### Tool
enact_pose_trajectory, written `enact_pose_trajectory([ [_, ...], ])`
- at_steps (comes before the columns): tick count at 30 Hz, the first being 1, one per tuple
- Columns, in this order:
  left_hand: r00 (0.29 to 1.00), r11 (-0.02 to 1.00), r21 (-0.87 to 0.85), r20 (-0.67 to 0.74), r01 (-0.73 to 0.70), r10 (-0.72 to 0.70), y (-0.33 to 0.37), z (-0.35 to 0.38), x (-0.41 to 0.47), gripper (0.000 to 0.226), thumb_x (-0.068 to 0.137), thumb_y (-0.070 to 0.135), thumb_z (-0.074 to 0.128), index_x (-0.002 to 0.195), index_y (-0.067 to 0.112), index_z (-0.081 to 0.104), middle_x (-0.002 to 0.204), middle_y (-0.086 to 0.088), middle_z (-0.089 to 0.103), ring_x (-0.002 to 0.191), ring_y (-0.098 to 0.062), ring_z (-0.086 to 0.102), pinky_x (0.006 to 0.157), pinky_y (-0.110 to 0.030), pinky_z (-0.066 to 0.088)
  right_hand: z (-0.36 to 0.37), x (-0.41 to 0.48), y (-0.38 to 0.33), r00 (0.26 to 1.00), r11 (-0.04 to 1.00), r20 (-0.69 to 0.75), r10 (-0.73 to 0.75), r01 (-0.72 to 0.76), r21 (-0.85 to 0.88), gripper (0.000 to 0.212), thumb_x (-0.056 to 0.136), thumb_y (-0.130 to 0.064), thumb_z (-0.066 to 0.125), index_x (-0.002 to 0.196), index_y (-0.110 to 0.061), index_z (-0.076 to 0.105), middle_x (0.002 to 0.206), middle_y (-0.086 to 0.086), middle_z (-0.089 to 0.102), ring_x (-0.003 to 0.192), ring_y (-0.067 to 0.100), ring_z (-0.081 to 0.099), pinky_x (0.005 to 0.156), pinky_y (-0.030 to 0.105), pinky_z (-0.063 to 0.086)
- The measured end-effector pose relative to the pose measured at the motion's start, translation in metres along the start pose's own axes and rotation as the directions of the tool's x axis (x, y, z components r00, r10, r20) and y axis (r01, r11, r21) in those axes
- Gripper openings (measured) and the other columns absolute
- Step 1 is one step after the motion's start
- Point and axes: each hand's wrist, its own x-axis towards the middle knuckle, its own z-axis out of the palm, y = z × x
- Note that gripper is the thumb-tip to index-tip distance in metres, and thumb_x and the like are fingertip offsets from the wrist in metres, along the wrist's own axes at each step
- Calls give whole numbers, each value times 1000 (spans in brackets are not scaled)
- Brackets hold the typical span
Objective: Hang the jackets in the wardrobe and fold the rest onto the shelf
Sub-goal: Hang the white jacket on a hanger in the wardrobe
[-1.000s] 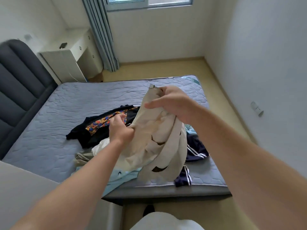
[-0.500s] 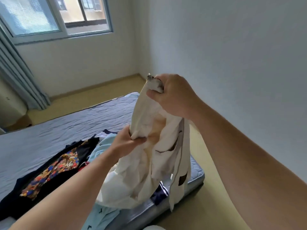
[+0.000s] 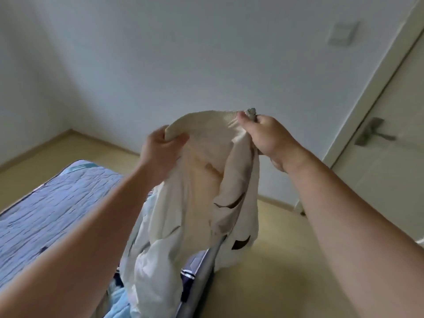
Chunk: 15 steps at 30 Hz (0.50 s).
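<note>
The quilted mattress carries a light-blue garment and navy striped clothing

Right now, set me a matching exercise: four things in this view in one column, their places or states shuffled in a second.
Column one:
1. cream jacket
2. mattress
3. door handle
4. wall switch plate

Column two:
A. high on the wall, upper right
B. held up in the air by its collar
C. lower left, quilted blue-grey
D. on the white door at the right edge

Pairs: 1-B, 2-C, 3-D, 4-A
</note>
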Motion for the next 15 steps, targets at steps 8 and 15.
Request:
enact_pose_trajectory([
  [8, 915, 939, -192, 237, -287, 328, 71, 124, -5, 57, 70, -5, 58, 104, 40, 69, 102, 4, 66, 73, -13, 61, 59, -30, 49, -88, -28, 22, 974, 944, -165, 154, -95, 316, 20, 96, -32, 58, 91, -13, 60, 86, 11, 77, 81, 30, 75, 70, 42, 63],
  [15, 866, 944, -89, 378, -318, 328, 88, 221, -7, 68, 69, -14, 53, 105, 40, 74, 110, 4, 73, 78, -11, 67, 61, -25, 50, -176, -39, 51, 969, 977, -244, 47, 6, 213, 19, 93, -32, 69, 90, -13, 68, 89, 7, 77, 82, 23, 75, 66, 36, 61],
])
